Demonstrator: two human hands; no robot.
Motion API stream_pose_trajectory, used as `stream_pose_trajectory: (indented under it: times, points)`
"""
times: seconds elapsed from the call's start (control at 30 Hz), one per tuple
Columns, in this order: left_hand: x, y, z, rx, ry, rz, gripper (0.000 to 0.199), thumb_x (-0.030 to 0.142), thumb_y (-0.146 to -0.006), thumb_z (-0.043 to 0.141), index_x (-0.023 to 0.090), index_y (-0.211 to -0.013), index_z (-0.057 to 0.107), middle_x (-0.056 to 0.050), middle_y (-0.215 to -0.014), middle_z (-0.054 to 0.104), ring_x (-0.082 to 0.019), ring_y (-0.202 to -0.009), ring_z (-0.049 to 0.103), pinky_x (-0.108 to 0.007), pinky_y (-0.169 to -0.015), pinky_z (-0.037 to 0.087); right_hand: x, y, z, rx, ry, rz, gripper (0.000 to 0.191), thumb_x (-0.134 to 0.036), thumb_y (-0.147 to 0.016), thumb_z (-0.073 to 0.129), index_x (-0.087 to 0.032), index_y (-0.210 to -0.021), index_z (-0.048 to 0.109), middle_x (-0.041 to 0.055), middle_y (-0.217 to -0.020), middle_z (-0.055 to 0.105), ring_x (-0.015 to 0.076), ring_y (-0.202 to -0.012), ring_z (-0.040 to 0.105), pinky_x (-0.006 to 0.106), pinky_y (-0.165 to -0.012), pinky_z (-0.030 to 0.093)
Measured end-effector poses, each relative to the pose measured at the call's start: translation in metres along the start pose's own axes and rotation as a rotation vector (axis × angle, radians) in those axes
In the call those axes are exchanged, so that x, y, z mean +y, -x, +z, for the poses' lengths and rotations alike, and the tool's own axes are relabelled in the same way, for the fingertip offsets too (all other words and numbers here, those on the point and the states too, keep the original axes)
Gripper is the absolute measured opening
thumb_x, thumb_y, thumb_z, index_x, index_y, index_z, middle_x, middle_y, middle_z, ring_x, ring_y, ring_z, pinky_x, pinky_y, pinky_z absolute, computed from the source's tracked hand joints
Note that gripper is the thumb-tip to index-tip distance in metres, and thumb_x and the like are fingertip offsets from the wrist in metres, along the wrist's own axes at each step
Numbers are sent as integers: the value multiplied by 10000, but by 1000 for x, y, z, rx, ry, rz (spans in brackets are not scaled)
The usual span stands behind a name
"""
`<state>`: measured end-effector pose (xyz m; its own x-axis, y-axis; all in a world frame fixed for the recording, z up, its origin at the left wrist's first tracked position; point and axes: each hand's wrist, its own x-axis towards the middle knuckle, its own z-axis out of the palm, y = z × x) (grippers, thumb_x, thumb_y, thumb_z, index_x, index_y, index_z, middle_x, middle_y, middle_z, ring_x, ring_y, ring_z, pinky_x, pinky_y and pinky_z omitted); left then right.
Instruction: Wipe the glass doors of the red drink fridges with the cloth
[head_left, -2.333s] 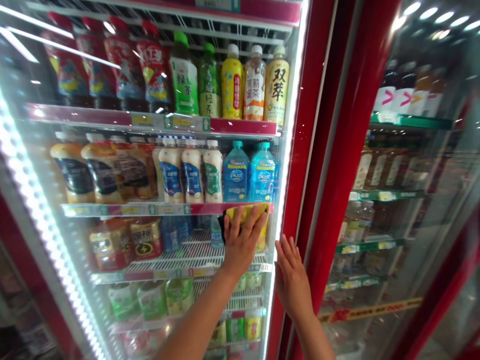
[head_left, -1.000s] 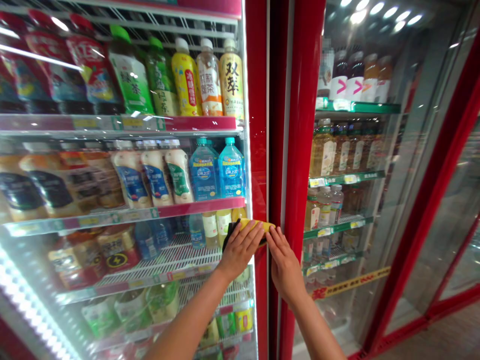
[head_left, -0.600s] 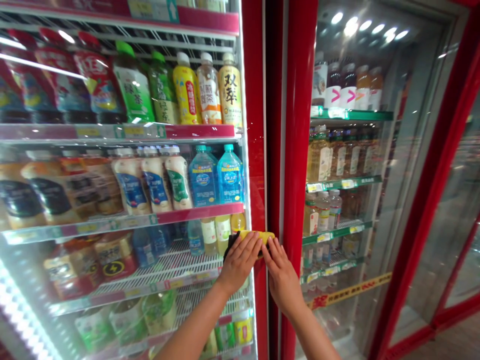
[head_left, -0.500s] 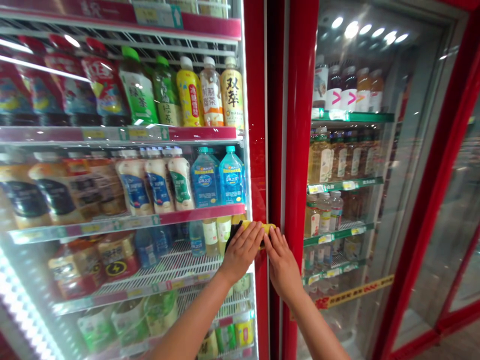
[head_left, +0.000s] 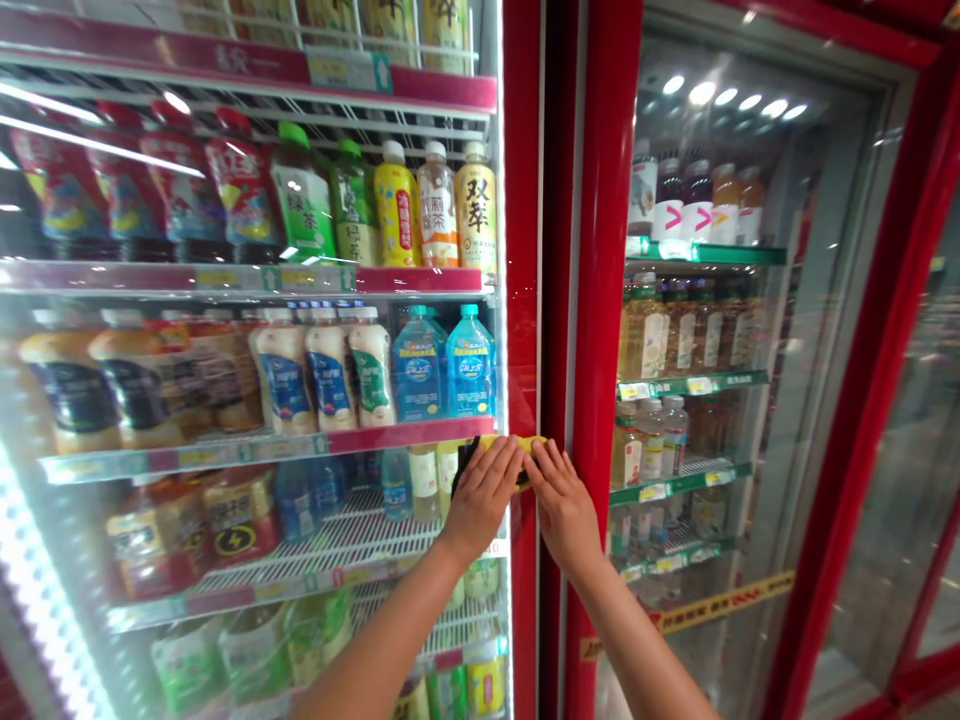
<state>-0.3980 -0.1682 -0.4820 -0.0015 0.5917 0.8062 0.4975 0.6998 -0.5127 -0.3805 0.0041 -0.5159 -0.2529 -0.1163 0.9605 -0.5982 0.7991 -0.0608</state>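
Note:
A yellow cloth with a black edge (head_left: 468, 462) lies against the red door frame (head_left: 523, 300) and the glass beside it. My left hand (head_left: 481, 495) presses flat on the cloth, its fingers pointing up and close together. Just to the right, my right hand (head_left: 562, 500) rests with stretched fingers, its fingertips on the cloth's right end. The two hands almost touch at the fingertips. Most of the cloth is hidden under them.
Behind the left glass, shelves hold rows of drinks, with blue bottles (head_left: 470, 365) near the hands. On the right stands a second red-framed cooler with green-edged shelves (head_left: 705, 255) and a yellow strip (head_left: 727, 603) across its glass. A dark vertical gap (head_left: 559, 250) separates the coolers.
The view has shifted, so the shelves and bottles appear lower and slightly further right. Both hands remain on the cloth, now slightly lower against the shelves' edge in relation to the frame.

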Motion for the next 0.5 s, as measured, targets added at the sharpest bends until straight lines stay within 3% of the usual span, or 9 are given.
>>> stream_pose_trajectory:
  times: [0.07,0.2,0.27,0.33,0.43,0.5]
  points:
    - [-9,-17,-2,3,10,7,641,54,-977,395,103,-1597,239,-133,-1535,517,-205,-1519,338,-422,-1253,338,2,-20,-3,-15,14,9,665,-47,-978,395,-332,-1577,343,40,-1570,477,234,-1539,281,562,-1220,374]
    - [-33,-73,-5,32,53,-78,669,63,-985,363,155,-1620,173,-122,-1584,457,-208,-1525,327,-462,-1267,311,5,-78,-15,-14,-10,66,675,-46,-984,349,-344,-1588,306,1,-1634,371,228,-1560,207,546,-1240,342]
    - [-36,-85,-5,50,59,-140,665,63,-987,358,178,-1619,188,-111,-1603,433,-208,-1532,313,-475,-1274,295,5,-87,-19,14,-66,78,694,-33,-977,340,-343,-1595,281,-10,-1659,314,214,-1560,205,500,-1241,358]
    - [-29,-75,-4,66,47,-170,652,56,-983,367,170,-1609,226,-112,-1604,432,-208,-1537,303,-468,-1274,293,3,-75,-20,36,-123,77,692,-24,-972,337,-341,-1587,312,-9,-1654,329,203,-1548,251,466,-1236,374]
    - [-8,-34,1,58,13,-122,633,40,-965,416,126,-1581,297,-133,-1567,482,-211,-1538,299,-444,-1266,307,-1,-38,-17,46,-197,92,606,-45,-985,359,-318,-1512,484,32,-1572,481,212,-1502,370,467,-1198,428]
    - [3,-12,4,32,-20,-62,631,45,-951,474,182,-1558,368,-114,-1565,488,-229,-1538,299,-453,-1254,327,-3,-21,-16,79,-250,119,521,-78,-997,383,-288,-1419,606,73,-1473,595,229,-1457,450,486,-1161,472]
